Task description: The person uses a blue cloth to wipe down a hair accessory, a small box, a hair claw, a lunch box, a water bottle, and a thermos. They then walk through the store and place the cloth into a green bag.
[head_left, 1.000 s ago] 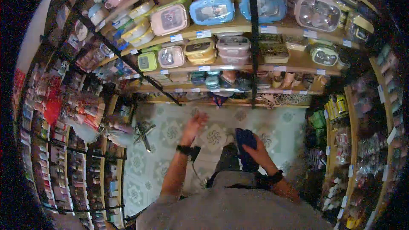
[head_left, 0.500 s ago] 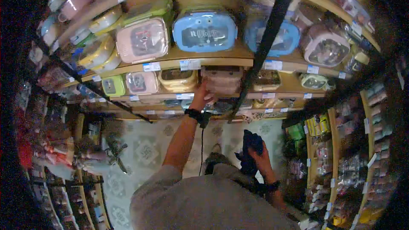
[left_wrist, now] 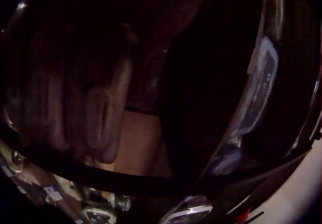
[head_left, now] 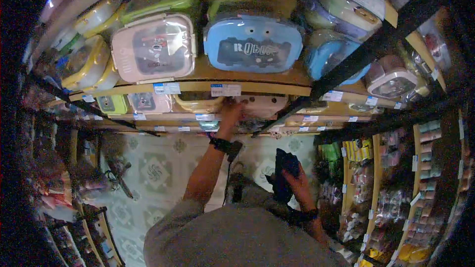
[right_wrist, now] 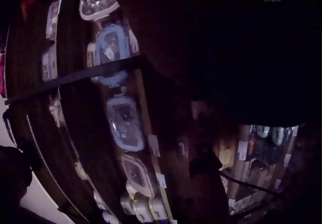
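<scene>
In the head view, my left hand point(head_left: 231, 116) reaches to the lower shelf, against the left side of a pink lunch box point(head_left: 267, 105). Its fingertips are dark and partly hidden under the shelf edge, so their grip is unclear. The left wrist view is very dark, with a stacked box point(left_wrist: 103, 118) faintly visible on its left. My right hand point(head_left: 298, 184) is low over the floor, fingers curled round a dark blue bundle point(head_left: 283, 175) that looks like cloth. In the right wrist view a large dark shape covers the upper right.
Above are a blue box point(head_left: 253, 44) and a pale pink box point(head_left: 154, 49) in clear wrapping. A black post point(head_left: 346, 62) crosses the shelves diagonally, right of my left hand. Racks of small packets point(head_left: 391, 183) stand at the right, and more shelving at the left.
My left hand has gone from over the floor up to the pink box on the shelf. The head view is closer to the shelves. My right hand still holds the dark blue bundle.
</scene>
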The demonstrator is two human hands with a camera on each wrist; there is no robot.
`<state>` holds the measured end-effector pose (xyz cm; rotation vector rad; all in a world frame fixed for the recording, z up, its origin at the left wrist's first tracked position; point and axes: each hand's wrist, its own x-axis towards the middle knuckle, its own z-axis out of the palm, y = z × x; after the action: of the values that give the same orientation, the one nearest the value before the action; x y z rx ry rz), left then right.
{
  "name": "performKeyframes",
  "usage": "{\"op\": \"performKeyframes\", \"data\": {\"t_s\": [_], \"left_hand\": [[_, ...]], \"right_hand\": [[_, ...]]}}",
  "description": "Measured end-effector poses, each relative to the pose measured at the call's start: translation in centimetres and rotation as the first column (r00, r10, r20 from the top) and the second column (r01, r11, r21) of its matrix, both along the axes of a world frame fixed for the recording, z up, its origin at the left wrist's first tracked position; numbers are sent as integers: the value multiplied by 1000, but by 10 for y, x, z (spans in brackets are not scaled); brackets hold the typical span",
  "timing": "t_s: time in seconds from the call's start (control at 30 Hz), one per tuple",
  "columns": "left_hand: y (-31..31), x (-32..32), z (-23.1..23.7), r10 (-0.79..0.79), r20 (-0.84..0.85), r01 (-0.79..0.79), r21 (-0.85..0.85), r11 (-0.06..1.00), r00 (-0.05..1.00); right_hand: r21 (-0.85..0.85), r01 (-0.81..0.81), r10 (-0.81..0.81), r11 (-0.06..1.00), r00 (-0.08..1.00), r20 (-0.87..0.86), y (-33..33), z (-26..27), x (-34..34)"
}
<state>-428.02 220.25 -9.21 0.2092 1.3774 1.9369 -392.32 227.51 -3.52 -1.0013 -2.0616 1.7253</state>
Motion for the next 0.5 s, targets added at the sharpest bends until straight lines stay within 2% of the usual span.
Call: {"op": "performKeyframes", "data": {"t_s": [0.07,0.13,0.27,0.33,0.43,0.5], "left_hand": [[4,9,2,86,-90,-91,-55,994,992],[-1,25,35,167,-212,-197,-127,972,963],[-6,43,32,152,1,-151,-70,986,988],[-10,53,26,113,66,-110,-44,993,991],[-24,65,18,67,152,-67,-5,998,986],[-45,74,18,75,158,-71,-26,997,985]], "right_hand": [[1,-26,26,1000,999,21,4,1,-6],[20,-30,29,999,999,27,4,2,-9],[196,-6,-7,981,998,68,0,24,-19],[216,6,-28,976,995,99,4,33,-23],[92,30,-38,995,995,90,14,31,-26],[25,54,-55,998,998,16,18,36,-32]]}}
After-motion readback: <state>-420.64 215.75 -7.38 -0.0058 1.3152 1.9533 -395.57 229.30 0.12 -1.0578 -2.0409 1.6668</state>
